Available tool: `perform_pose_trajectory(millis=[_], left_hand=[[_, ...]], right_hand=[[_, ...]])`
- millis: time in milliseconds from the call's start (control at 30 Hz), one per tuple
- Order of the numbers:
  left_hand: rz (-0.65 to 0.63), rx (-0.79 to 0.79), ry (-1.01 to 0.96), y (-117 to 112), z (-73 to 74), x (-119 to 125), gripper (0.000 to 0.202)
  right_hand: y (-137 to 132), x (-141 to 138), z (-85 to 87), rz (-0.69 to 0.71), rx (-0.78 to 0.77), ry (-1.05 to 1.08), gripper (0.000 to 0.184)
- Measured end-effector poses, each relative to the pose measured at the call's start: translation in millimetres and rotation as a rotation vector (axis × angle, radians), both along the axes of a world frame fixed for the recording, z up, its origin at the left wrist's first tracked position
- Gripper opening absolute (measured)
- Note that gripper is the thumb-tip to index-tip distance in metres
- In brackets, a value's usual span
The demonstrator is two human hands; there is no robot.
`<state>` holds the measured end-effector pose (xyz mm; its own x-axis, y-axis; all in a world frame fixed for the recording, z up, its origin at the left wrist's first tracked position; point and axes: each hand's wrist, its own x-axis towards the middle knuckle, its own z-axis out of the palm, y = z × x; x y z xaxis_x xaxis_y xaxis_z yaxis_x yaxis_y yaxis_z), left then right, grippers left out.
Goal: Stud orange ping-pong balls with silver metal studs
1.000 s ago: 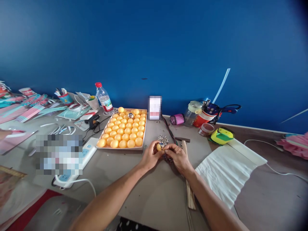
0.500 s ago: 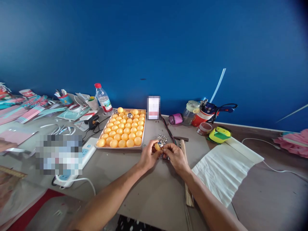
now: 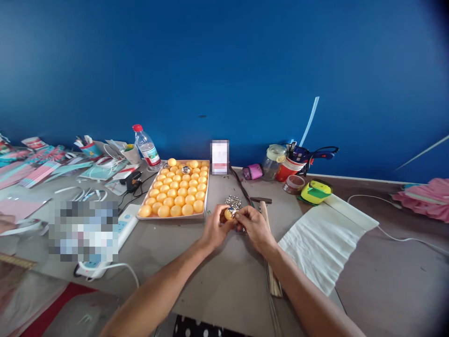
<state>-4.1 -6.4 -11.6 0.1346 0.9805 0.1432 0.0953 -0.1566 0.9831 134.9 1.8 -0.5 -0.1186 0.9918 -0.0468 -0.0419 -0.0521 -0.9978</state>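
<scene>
An orange ping-pong ball (image 3: 228, 216) with shiny silver pieces on its upper side is held between the fingers of my left hand (image 3: 214, 228). My right hand (image 3: 257, 228) is closed in a pinch against the ball's right side. Whatever its fingertips grip is too small to make out. Just beyond the hands lies a pile of silver beads (image 3: 233, 201), partly hidden by them. To the left, a shallow box (image 3: 205, 215) holds rows of plain orange balls (image 3: 171, 192). One silver-covered ball (image 3: 186, 170) rests on top of these.
A hammer (image 3: 268, 248) and a white cloth (image 3: 315, 243) lie right of my hands. Behind stand a glass jar (image 3: 271, 166), a red cup (image 3: 289, 168) of tools and a water bottle (image 3: 149, 152). A power strip (image 3: 128, 222) is at left. Another person's hand (image 3: 6, 223) shows at the left edge.
The view has shifted slightly. My right fingers have drawn in closer against the silver side of the ball, while my left hand keeps its hold.
</scene>
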Motion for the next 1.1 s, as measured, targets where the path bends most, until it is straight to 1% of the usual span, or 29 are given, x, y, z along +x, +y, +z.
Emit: perform_pose_trajectory(millis=[33, 100, 200, 300, 333, 400, 500, 567, 633, 700, 800, 867, 933, 1000, 1067, 1100], left_hand=[[-0.016, -0.016, -0.062, 0.6, 0.9, 0.8, 0.043], [-0.034, -0.024, -0.133, 2.0, 2.4, 1.2, 0.043], [-0.002, -0.007, -0.132, 3.7, 3.1, 0.4, 0.042], [0.019, -0.015, -0.127, 3.5, 3.1, 0.2, 0.037], [0.017, -0.022, -0.124, 2.9, 3.6, 0.3, 0.036], [0.017, -0.032, -0.114, 1.3, 5.7, 0.5, 0.035], [0.023, -0.039, -0.101, -0.3, 10.7, -0.2, 0.04], [0.02, -0.031, -0.088, -0.1, 12.8, -0.9, 0.043], [0.011, -0.014, -0.065, 0.9, 12.2, -1.5, 0.043], [0.01, 0.006, -0.037, 2.3, 9.1, -1.7, 0.041], [0.042, 0.05, -0.002, 3.8, 2.9, -1.6, 0.037], [0.055, 0.058, 0.019, 4.4, -0.2, -1.9, 0.035], [0.065, 0.053, 0.037, 5.2, -2.1, -2.4, 0.034], [0.076, 0.037, 0.038, 6.2, -3.4, -2.9, 0.034], [0.083, 0.006, 0.006, 7.5, -4.5, -2.8, 0.035], [0.082, -0.011, -0.018, 8.2, -4.9, -2.6, 0.035]], right_hand=[[1.1, 2.5, 1.1, 0.011, 0.024, -0.013, 0.022], [3.9, 9.6, 4.4, 0.009, 0.113, -0.122, 0.021], [7.6, 21.9, 8.9, -0.025, 0.355, -0.45, 0.013], [8.6, 28.7, 8.7, 0.049, 0.586, -0.76, 0.013], [8.0, 28.9, 7.4, 0.084, 0.628, -0.854, 0.015], [5.9, 26.8, 3.5, 0.146, 0.663, -1.008, 0.018], [2.3, 20.3, -2.6, 0.222, 0.656, -1.12, 0.016], [0.9, 16.2, -5.3, 0.245, 0.651, -1.142, 0.013], [0.4, 12.9, -6.7, 0.232, 0.647, -1.149, 0.011], [0.4, 10.2, -7.6, 0.201, 0.64, -1.149, 0.009], [1.2, 7.6, -9.1, 0.165, 0.645, -1.123, 0.015], [2.6, 7.4, -10.5, 0.143, 0.661, -1.073, 0.016], [4.9, 9.1, -12.4, 0.061, 0.671, -0.975, 0.013], [7.9, 12.0, -14.5, -0.059, 0.662, -0.835, 0.012], [10.6, 14.9, -16.4, -0.168, 0.612, -0.706, 0.012], [11.6, 15.9, -17.2, -0.2, 0.572, -0.654, 0.012]])
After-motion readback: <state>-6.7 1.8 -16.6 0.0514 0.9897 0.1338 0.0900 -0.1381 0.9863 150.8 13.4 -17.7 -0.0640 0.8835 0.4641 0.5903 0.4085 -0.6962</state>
